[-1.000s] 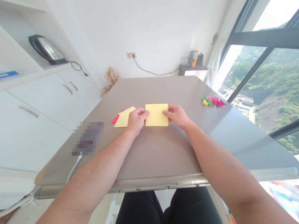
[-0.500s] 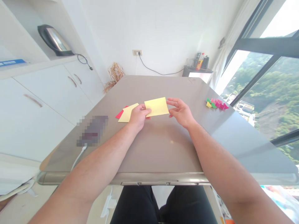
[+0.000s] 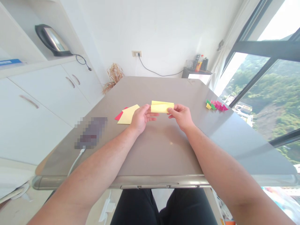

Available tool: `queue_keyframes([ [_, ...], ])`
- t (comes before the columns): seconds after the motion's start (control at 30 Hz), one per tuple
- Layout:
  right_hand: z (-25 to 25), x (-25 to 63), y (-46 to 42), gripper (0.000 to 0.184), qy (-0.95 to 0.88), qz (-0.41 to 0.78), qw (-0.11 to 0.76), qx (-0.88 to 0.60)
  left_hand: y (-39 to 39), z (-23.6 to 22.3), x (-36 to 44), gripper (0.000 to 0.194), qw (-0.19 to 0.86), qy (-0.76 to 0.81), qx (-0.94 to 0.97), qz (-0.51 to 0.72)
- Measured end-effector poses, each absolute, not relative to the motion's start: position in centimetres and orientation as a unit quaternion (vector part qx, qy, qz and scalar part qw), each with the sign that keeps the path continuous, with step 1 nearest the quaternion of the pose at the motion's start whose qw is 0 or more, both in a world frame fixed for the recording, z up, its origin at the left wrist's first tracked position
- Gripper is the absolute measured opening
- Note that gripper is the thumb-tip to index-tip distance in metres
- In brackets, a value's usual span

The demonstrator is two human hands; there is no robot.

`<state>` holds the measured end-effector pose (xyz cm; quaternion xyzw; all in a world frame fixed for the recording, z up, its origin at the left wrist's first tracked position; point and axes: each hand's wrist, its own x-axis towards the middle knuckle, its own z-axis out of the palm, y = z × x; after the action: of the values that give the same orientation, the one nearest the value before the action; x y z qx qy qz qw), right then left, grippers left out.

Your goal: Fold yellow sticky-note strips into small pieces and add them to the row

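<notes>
Legs: dark cloth trousers [image 3: 138, 207] are cut off by the lower border.
Table: a smooth, faintly glossy grey-brown tabletop [image 3: 164, 147] is bounded by a rounded near rim.
Blurred item: a dark, flat, roughly rectangular object [image 3: 90, 132] is masked by pixelation, so its kind cannot be told; a thin white cable [image 3: 76, 161] is led from it and is hidden behind the left forearm.
Left hand: the left hand [image 3: 142, 117] is held loosely open at the paper's left end, fingers extended; whether the paper is touched cannot be told.
Right hand: the paper's right end is pinched by the right hand [image 3: 180, 114], the thumb laid in front and some fingers hidden behind.
Held paper: a thin matte yellow paper sheet [image 3: 160, 108] is held above the table between the 2 hands, bent over into a narrow strip with 2 layers seen at the top; no crease can be made out.
Loose sheets: a flat yellow paper sheet [image 3: 127, 115] is laid over a red paper sheet [image 3: 118, 116], mostly covered; the yellow corner is hidden by the left hand.
Folded pieces: small angular pink, green and yellow paper pieces [image 3: 219, 106] are clustered near the right edge; their count cannot be made out.
Beyond: a brittle tan dried plant [image 3: 114, 75] is partly hidden by the table.
</notes>
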<state>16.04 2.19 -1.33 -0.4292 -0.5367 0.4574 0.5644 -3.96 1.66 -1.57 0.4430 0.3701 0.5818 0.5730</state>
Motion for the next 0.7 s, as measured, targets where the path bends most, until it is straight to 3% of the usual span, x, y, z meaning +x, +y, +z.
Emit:
queue_keyframes([
  [0.1, -1.49, 15.86, 2.19, 0.027, -0.54, 0.459, 0.556, -0.435, 1.34, -1.58, -3.79, 0.045, 0.52, 0.373, 0.489, 0.593],
  [0.33, -1.51, 15.37, 1.94, 0.02, -0.548, 0.458, 0.537, -0.448, 1.49, -1.84, -3.59, 0.032, 0.43, 0.45, 0.485, 0.614],
  [0.7, -1.54, 15.36, 1.92, 0.019, -0.55, 0.448, 0.529, -0.465, 1.48, -1.78, -3.46, 0.027, 0.431, 0.458, 0.469, 0.621],
])
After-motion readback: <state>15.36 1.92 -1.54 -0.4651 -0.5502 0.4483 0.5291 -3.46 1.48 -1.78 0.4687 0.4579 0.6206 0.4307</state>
